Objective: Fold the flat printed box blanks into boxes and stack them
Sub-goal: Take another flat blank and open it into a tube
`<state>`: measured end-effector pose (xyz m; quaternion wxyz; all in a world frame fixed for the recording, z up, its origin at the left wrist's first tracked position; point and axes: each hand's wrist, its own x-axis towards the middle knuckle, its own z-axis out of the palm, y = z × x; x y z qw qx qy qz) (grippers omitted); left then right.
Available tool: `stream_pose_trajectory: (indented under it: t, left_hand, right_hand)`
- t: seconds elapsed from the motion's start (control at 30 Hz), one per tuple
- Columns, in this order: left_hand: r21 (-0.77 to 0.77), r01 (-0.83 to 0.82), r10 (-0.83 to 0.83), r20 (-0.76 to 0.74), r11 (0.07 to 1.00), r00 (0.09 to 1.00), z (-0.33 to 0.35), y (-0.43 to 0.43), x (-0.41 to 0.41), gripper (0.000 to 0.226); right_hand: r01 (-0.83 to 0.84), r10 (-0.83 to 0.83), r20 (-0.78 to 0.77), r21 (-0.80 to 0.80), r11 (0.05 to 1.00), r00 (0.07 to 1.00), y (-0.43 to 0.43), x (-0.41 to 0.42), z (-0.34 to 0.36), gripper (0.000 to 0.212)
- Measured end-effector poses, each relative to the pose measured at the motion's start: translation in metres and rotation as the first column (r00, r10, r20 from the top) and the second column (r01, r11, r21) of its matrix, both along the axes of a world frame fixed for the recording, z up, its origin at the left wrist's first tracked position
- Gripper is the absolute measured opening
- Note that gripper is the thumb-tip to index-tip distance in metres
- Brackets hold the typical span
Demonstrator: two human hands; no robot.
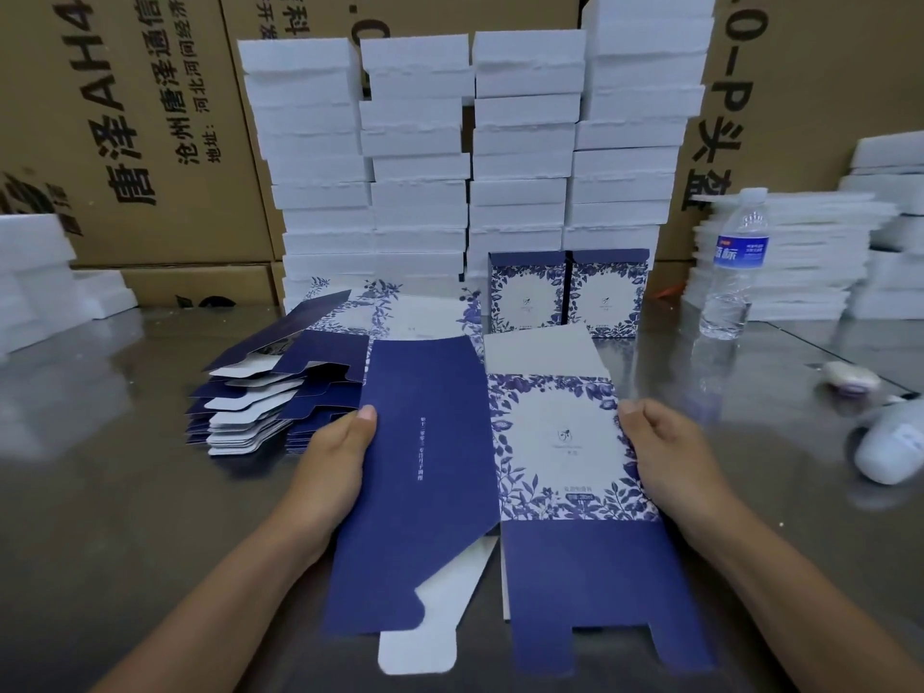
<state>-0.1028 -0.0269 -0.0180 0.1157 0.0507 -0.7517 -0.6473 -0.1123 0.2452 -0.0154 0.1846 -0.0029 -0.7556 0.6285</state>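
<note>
I hold one blue-and-white floral box blank [505, 472] over the steel table, partly opened. My left hand [337, 457] grips its plain dark-blue panel at the left edge, thumb on top. My right hand [665, 452] grips the right edge of the floral front panel, thumb on top. Its end flaps hang open toward me. A pile of flat blanks [295, 382] lies to the left, fanned out. Two folded boxes [567, 295] stand upright side by side behind the blank.
Tall stacks of white foam blocks [470, 157] rise behind the boxes, with brown cartons [150, 132] at the back. More foam sheets [800, 257] lie right, with a water bottle [732, 265] and white objects [890, 447]. Foam pieces [45, 277] sit at left.
</note>
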Motion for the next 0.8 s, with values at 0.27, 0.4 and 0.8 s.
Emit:
stream_pose_trajectory:
  t: [0.27,0.4,0.8]
  left_hand:
    - [0.173,0.001,-0.006,0.03,0.985,1.0,0.0063,-0.0014,0.0002,0.039]
    - [0.106,-0.008,0.006,0.02,0.994,1.0,0.0037,-0.0022,-0.001,0.039]
    - [0.196,0.057,-0.073,0.075,0.979,0.994,0.0087,-0.002,-0.0001,0.039]
  right_hand:
    - [0.001,-0.002,0.004,0.164,0.986,1.0,-0.0025,0.0027,0.0011,0.037]
    - [-0.036,0.033,0.033,0.103,0.994,0.999,-0.0017,0.0055,0.0011,0.039]
    - [-0.007,-0.002,0.102,0.083,0.997,0.995,-0.0007,0.003,0.0021,0.04]
